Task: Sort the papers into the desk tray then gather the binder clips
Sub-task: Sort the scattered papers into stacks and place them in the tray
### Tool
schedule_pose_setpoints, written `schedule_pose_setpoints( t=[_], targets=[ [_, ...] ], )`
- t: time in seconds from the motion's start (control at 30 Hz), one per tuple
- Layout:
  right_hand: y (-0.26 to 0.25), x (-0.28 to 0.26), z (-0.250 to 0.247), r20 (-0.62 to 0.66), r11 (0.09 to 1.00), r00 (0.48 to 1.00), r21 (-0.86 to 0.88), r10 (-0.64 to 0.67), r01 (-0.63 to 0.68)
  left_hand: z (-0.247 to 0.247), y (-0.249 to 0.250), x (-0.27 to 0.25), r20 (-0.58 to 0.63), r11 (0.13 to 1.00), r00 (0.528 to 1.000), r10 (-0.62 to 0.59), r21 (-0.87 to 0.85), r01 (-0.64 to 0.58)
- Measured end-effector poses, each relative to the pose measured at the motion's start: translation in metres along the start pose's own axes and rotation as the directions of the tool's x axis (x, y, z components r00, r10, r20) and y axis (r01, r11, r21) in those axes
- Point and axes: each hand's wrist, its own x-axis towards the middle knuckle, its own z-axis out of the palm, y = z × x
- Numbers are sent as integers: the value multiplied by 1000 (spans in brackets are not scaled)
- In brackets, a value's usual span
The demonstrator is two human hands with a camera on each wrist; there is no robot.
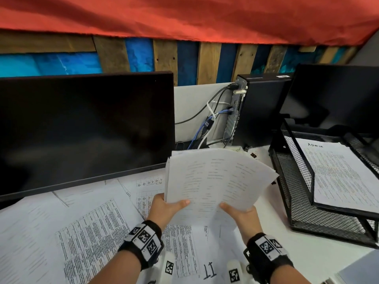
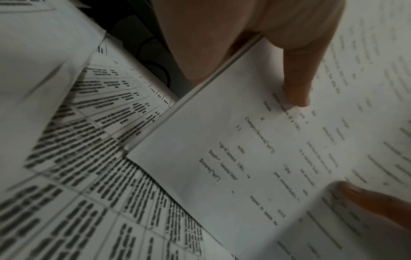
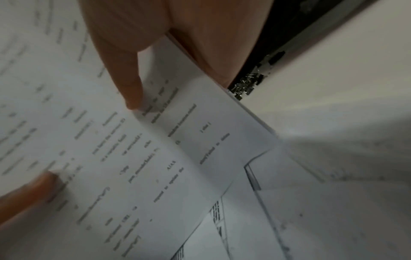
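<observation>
Office workstation. Dark monitor [image 1: 86, 128] on a white surface [image 1: 320, 257], second monitor [image 1: 336, 97] at right, small desktop PC [image 1: 260, 111] between them with cables [image 1: 207, 124] plugged into its back. Black mesh desk tray [image 1: 295, 181] holds a sheet headed "Admin". Printed papers [image 1: 92, 232] spread over the surface, binder clips [image 1: 253, 154] near the PC. Painted pallet-wood wall [image 1: 207, 62] behind.

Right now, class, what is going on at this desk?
A person is sorting papers. The left hand and right hand together hold a fanned stack of printed sheets above the desk, thumbs on top. More loose papers lie spread across the desk below. The black mesh desk tray on the right already holds a sheet headed Admin. A few binder clips lie ungathered behind the stack.
</observation>
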Motion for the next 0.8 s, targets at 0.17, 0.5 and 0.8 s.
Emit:
schedule_pose_setpoints(
  t=[0.17, 0.5, 0.8],
  targets=[
    [27, 9, -1, -28, 987, 992, -106, 121, -123, -1, -15, -4, 0, 989, 996, -87, 116, 87],
    [18, 5, -6, -65, 998, 996, -22, 54, -56, 6, 2, -10, 26, 998, 999, -28, 54, 26],
    [23, 8, -3, 30, 988, 991, -88, 127, -124, 11, -2, -15, -6, 994, 996, -90, 69, 90]
  ],
)
